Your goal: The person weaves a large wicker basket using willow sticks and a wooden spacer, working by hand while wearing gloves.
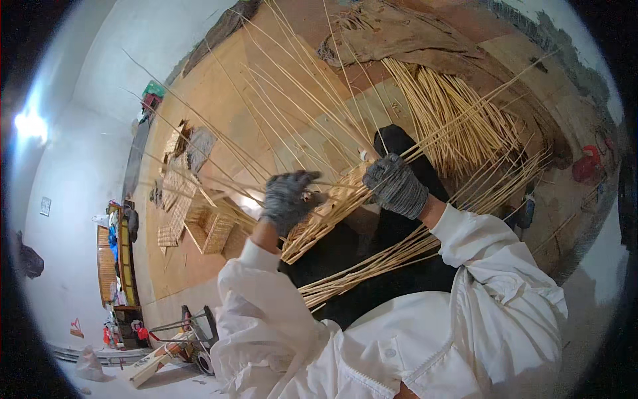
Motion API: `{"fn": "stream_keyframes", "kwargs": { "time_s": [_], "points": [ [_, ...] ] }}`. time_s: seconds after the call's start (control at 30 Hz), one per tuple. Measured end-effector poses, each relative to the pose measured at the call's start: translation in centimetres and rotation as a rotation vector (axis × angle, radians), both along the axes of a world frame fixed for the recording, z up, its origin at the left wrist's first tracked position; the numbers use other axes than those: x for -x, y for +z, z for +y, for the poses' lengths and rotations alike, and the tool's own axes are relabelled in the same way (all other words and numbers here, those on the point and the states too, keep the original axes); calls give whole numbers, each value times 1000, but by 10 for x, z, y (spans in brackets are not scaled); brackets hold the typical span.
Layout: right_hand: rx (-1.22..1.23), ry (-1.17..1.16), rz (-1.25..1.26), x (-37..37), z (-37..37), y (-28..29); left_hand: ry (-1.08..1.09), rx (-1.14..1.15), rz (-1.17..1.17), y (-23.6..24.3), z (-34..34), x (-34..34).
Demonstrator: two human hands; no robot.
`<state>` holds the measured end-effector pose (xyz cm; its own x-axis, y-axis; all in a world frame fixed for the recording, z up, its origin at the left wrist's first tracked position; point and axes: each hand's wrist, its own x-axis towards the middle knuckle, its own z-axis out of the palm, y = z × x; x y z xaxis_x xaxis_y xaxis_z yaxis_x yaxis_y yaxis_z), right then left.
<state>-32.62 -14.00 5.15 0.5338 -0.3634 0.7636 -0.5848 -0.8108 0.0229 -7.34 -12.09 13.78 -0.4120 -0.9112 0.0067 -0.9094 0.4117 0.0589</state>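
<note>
A partly woven wicker piece of pale rods lies across my dark-clad lap, with long loose rods fanning up and away from it. My right hand, in a grey knit glove, is closed around wicker rods at the piece's right end. At its left part is my left hand, gloved alike, its fingers curved over the weave. Motion smears those fingers and the rods beside them, so their grip is unclear. Below, a loose bundle of wicker rods rests across my lap.
A large heap of rods lies at the far right beside brown cloth. Woven wicker pieces stand on the boards to the left. A wheeled cart is at the lower left, and a red object sits far right.
</note>
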Motion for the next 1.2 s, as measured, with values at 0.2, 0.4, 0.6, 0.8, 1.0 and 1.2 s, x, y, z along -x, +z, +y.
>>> {"fn": "stream_keyframes", "kwargs": {
  "time_s": [0.2, 0.4, 0.6, 0.8, 1.0, 1.2],
  "points": [
    [-159, 111, -63, 26, 35, 38, -117, 144, -194, 8, -4, 26],
    [-1689, 131, -1007, 55, 11, 11, -226, 284, -96, -16, -3, 52],
    [-1810, 28, -1197, 52, 16, 28, -95, 402, 84, -55, 38, 63],
    [-950, 27, -489, 8, -38, 78, 8, 274, 164, -57, 33, 85],
    [-1123, 140, -251, -55, -104, 58, 186, 189, 49, -66, 15, 112],
    [-925, 166, -509, -30, -86, 55, 273, 252, -51, -64, 9, 132]
  ]
}}
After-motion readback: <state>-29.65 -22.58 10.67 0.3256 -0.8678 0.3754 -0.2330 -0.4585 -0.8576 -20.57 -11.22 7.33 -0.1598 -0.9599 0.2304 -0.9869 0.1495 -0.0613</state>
